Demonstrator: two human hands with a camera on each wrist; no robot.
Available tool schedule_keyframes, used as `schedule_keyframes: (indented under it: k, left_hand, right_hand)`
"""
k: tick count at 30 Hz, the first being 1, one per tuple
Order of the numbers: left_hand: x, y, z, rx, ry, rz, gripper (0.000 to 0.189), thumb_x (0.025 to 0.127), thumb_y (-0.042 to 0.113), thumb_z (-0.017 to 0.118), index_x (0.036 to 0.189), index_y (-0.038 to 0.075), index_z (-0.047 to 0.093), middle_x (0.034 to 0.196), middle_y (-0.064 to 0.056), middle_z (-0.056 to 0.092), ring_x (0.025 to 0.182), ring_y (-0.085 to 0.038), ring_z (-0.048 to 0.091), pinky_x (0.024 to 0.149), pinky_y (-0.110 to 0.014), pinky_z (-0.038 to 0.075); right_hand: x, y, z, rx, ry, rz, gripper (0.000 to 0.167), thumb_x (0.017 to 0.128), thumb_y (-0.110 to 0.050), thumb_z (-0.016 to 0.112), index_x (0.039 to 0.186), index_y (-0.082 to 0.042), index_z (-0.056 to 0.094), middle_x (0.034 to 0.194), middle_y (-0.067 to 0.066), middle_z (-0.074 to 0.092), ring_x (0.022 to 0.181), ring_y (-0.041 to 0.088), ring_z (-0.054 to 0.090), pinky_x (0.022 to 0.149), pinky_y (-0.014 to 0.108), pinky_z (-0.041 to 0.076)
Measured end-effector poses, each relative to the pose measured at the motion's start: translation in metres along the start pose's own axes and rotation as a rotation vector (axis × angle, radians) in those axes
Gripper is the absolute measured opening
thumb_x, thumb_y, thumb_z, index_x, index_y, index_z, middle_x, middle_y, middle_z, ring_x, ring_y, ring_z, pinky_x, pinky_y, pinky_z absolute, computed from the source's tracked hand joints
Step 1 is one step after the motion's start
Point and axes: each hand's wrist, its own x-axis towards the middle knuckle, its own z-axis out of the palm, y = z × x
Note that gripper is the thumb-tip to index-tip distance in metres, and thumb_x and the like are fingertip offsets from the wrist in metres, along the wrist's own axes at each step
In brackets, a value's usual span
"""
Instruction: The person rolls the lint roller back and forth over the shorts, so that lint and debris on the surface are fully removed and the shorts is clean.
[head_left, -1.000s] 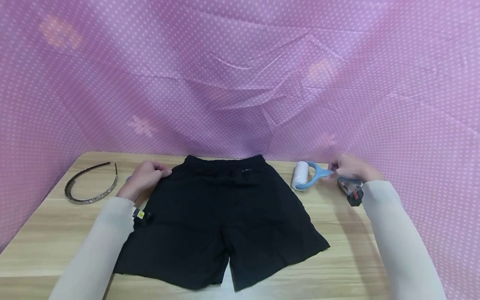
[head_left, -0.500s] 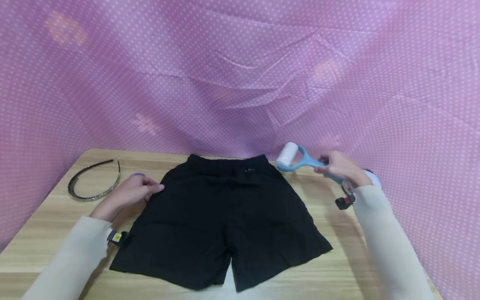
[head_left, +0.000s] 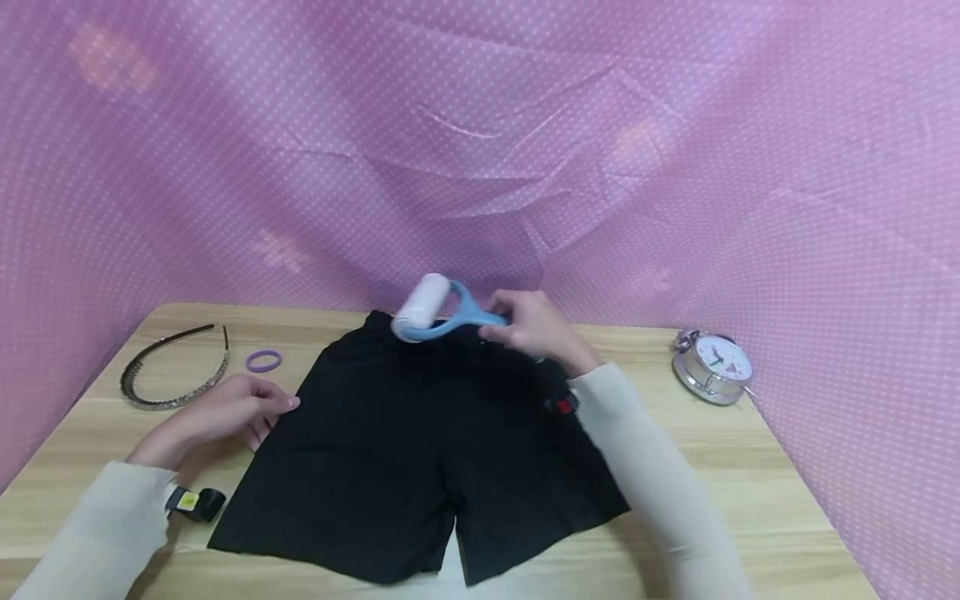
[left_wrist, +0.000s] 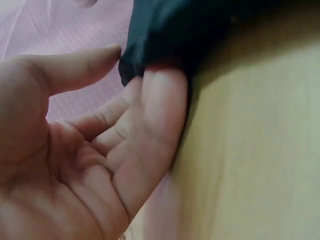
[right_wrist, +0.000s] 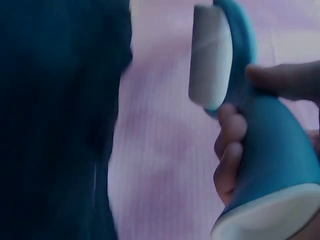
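Note:
A pair of black shorts (head_left: 375, 442) lies spread flat, waistband toward the back. My right hand (head_left: 536, 325) grips the blue handle of a lint roller (head_left: 422, 302), whose white roll is above the waistband. In the right wrist view the lint roller (right_wrist: 212, 57) is held clear of the dark cloth, fingers and thumb wrapped about its handle. At the left side edge of the shorts, my left hand (head_left: 232, 408) pinches the fabric. The left wrist view has black cloth (left_wrist: 165, 30) between the thumb and forefinger of that hand (left_wrist: 95, 145).
A dark headband (head_left: 176, 398) lies at the left, with a purple ring (head_left: 263, 361) to its right. A silver alarm clock (head_left: 716, 367) stands at the right. Pink dotted cloth (head_left: 480, 150) hangs behind the wooden table (head_left: 735, 500) and along its sides.
My right hand has lifted the lint roller and carried it left over the waistband, uncovering the alarm clock. My left hand has slid down the shorts' left edge, and the purple ring now shows.

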Motion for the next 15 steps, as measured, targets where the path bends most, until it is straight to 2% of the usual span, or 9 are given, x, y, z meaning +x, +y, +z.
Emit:
schedule_keyframes:
  k: [4, 8, 12, 15]
  left_hand:
    - [-0.002, -0.008, -0.002, -0.043, -0.026, -0.002, 0.036, 0.102, 0.028, 0.057, 0.112, -0.006, 0.064, 0.082, -0.005, 0.062, 0.066, -0.016, 0.065, 0.061, -0.035, 0.062]
    - [-0.003, -0.010, -0.006, -0.043, -0.024, -0.027, 0.037, 0.100, 0.026, 0.059, 0.114, -0.008, 0.065, 0.082, -0.006, 0.064, 0.069, -0.017, 0.067, 0.063, -0.036, 0.063]
    - [-0.001, -0.010, -0.006, -0.025, 0.004, -0.057, 0.040, 0.098, 0.026, 0.061, 0.118, -0.009, 0.065, 0.081, -0.006, 0.068, 0.070, -0.017, 0.069, 0.065, -0.036, 0.064]
    - [0.001, -0.011, -0.005, -0.008, 0.008, -0.057, 0.040, 0.097, 0.019, 0.060, 0.121, -0.012, 0.063, 0.081, -0.006, 0.069, 0.070, -0.016, 0.070, 0.065, -0.035, 0.064]
  right_hand:
    - [0.014, -0.038, 0.038, -0.102, -0.026, -0.083, 0.022, 0.081, -0.031, 0.080, 0.099, -0.021, 0.072, 0.084, -0.009, 0.073, 0.067, 0.006, 0.058, 0.064, 0.023, 0.047]
    - [0.017, -0.068, 0.071, -0.137, -0.119, -0.113, 0.023, 0.083, -0.032, 0.078, 0.103, -0.022, 0.071, 0.078, -0.011, 0.066, 0.063, 0.006, 0.054, 0.059, 0.021, 0.042]
    - [0.014, -0.086, 0.096, -0.105, -0.222, -0.133, 0.023, 0.088, -0.032, 0.076, 0.107, -0.021, 0.071, 0.073, -0.011, 0.059, 0.062, 0.006, 0.051, 0.057, 0.019, 0.041]
    - [0.013, -0.092, 0.110, -0.110, -0.263, -0.145, 0.023, 0.091, -0.033, 0.074, 0.110, -0.021, 0.070, 0.073, -0.011, 0.057, 0.063, 0.006, 0.051, 0.058, 0.018, 0.040]
